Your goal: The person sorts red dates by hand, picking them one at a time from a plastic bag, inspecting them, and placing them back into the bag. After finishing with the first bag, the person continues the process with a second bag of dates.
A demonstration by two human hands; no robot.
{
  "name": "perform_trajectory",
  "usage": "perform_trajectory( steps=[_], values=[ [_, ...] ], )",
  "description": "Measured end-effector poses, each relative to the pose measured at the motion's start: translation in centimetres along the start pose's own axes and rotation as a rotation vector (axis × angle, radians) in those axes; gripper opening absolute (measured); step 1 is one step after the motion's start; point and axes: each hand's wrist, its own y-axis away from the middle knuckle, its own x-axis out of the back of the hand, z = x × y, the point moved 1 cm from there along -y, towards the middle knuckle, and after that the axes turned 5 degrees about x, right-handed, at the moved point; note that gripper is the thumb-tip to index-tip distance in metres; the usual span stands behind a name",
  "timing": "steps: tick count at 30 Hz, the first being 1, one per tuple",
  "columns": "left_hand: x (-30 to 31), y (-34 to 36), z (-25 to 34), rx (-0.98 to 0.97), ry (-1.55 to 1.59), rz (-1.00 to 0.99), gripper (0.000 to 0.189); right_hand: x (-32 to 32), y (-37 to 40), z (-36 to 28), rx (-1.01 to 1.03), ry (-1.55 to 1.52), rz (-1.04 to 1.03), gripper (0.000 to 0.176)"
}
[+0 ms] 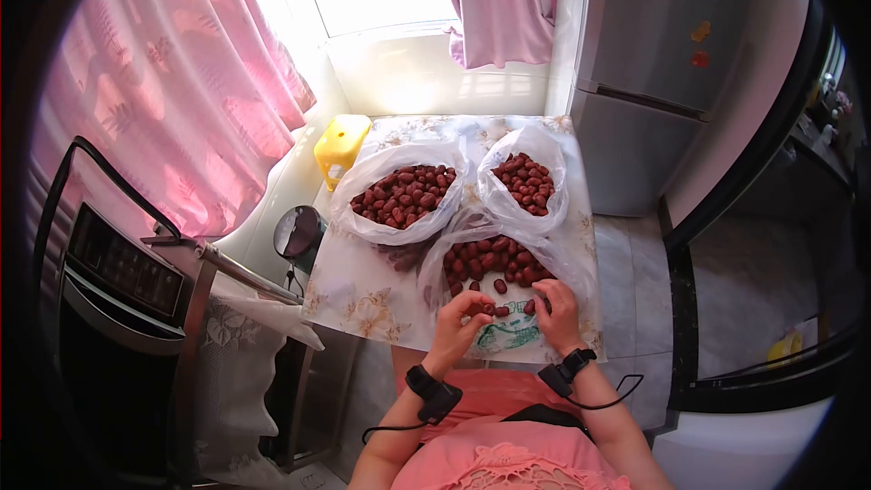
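Observation:
Wrinkled dark red dates (481,257) lie in a thin clear plastic bag (581,265), opened out at the near side of the table. My left hand (458,322) is closed in a pinch at the bag's near edge, with a date (488,308) at its fingertips. A loose date (502,311) lies just right of those fingertips. Facing it, my right hand (560,310) has its thumb and fingers curled together round a date (531,307). Green print (508,334) shows on the bag between my hands.
Two more open plastic bags of dates stand behind, a large left one (340,204) and a smaller right one (560,177). A yellow stool-shaped object (343,138) is at the table's far left corner. A fridge (649,82) stands right, an oven-like appliance (127,263) left.

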Motion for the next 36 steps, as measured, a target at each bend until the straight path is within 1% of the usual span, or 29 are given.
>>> perform_trajectory(
  steps=[2,5,12,14,23,25,27,30,33,34,36],
  values=[
    [0.2,0.2,0.3,-0.105,-0.16,0.009,0.027,0.0,0.0,0.0,-0.002,0.003,0.0,0.026],
    [-0.1,0.4,1.2,-0.15,-0.214,0.031,0.028,0.1,-0.1,-0.1,-0.001,0.006,0.0,0.026],
    [-0.2,0.7,1.2,-0.144,-0.21,0.074,0.02,0.0,0.0,-0.1,-0.004,0.012,0.0,0.026],
    [-0.3,0.8,1.5,-0.171,-0.202,0.092,0.013,0.0,0.0,-0.1,-0.002,0.017,-0.002,0.026],
    [0.7,1.2,0.4,-0.085,-0.125,0.067,0.012,0.0,0.0,-0.1,0.009,0.019,0.003,0.026],
    [0.7,1.2,-0.1,-0.091,-0.085,0.105,0.012,0.0,-0.1,-0.2,-0.001,0.006,0.001,0.025],
    [0.9,1.3,-0.2,-0.103,-0.051,0.15,0.014,0.0,0.0,-0.2,-0.004,0.001,0.003,0.024],
    [1.4,1.5,0.4,-0.088,-0.064,0.174,0.03,-0.1,-0.1,-0.1,0.003,0.004,0.006,0.023],
    [2.0,1.5,1.9,-0.171,-0.171,0.241,0.03,0.0,-0.1,-0.2,0.005,0.014,0.004,0.023],
    [2.3,1.5,2.3,-0.176,-0.173,0.241,0.03,0.0,-0.2,-0.3,0.002,0.01,0.0,0.023],
    [3.3,1.5,3.4,-0.166,-0.203,0.305,0.027,0.0,-0.1,-0.1,0.001,0.008,0.001,0.023]
  ],
)
